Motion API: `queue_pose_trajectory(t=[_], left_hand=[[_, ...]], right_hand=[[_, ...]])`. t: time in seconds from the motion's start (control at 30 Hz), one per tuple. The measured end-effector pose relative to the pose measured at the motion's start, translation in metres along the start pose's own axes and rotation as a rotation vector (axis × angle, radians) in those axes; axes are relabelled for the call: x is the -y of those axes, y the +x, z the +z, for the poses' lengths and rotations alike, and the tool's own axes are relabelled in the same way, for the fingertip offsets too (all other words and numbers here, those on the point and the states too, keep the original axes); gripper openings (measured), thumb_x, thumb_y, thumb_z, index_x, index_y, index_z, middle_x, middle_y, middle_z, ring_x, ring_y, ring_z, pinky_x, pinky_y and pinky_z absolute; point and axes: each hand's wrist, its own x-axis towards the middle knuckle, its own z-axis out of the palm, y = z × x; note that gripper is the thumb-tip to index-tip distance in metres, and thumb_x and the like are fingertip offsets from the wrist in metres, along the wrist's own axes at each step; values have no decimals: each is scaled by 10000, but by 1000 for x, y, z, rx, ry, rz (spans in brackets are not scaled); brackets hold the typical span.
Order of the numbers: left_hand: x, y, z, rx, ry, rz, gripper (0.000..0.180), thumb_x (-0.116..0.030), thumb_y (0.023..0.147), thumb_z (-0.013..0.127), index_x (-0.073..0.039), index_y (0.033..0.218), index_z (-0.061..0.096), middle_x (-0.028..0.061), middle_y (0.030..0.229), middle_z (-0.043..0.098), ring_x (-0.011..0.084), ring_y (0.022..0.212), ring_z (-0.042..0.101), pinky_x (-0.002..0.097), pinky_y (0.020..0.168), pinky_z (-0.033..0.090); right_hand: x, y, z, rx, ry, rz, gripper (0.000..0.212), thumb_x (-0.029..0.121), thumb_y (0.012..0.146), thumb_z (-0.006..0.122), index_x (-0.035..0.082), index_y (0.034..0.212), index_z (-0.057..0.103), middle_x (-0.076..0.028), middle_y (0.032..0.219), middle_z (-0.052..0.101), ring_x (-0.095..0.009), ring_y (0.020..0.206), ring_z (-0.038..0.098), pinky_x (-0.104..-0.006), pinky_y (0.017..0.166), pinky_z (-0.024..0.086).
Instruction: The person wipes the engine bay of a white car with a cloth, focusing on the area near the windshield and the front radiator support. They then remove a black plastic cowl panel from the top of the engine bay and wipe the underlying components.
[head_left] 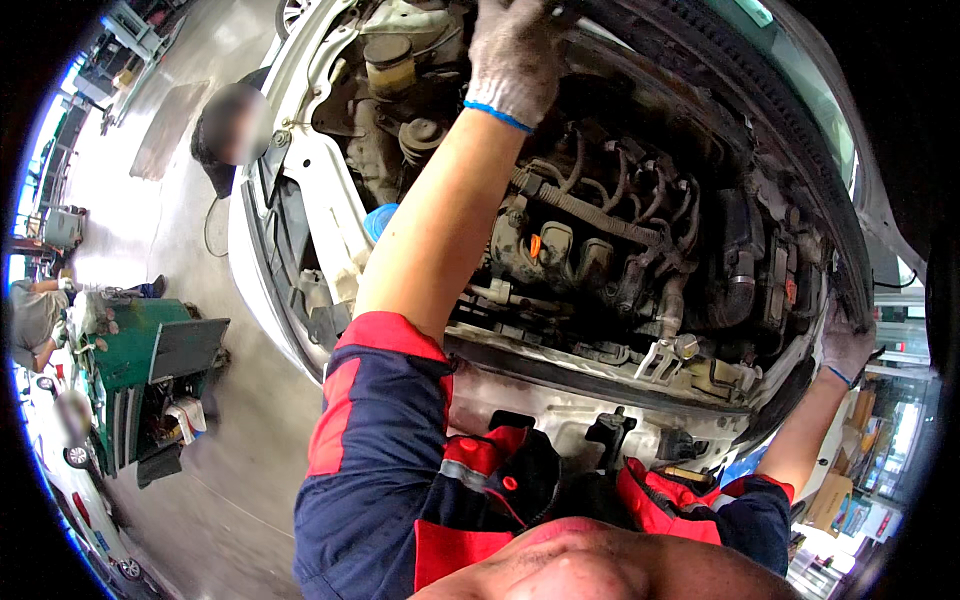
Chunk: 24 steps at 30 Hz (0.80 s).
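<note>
An open engine bay of a white car lies before me, with a dirty engine (560,245) in its middle. My left hand (515,60), in a pale knit glove with a blue cuff, reaches over the bay to its far left side. Its fingers are mostly cut off by the picture's upper edge, beside a dark edge. A long black panel with a ribbed rim (765,120) curves across the far and right side of the bay. My right hand (846,345), gloved alike, is closed around its near right end; the fingertips are partly hidden.
A fluid reservoir (388,66) and a blue cap (379,221) sit at the bay's left. The white front edge (540,400) lies against my body. On the left floor stand a green cabinet (130,350) and other people. Cardboard boxes (828,500) are at right.
</note>
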Motion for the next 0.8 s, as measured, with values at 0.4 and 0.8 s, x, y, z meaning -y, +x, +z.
queue_pose_trajectory(t=[0.4,0.8], left_hand=[[-7,-26,5,16,116,119,1000,-148,905,789,-1,1642,129,170,1466,530,241,1305,524,352,1125,406],[-13,-64,9,-114,442,179,1134,-355,862,857,64,1622,126,219,1523,483,272,1388,471,354,1165,364]], right_hand=[[-14,-8,3,-48,-40,-29,466,284,1023,455,-34,1326,611,-202,1350,652,-374,1265,620,-543,1084,522],[12,17,-44,169,-337,-59,476,220,998,439,-61,1344,603,-219,1358,651,-369,1265,628,-517,1117,493]])
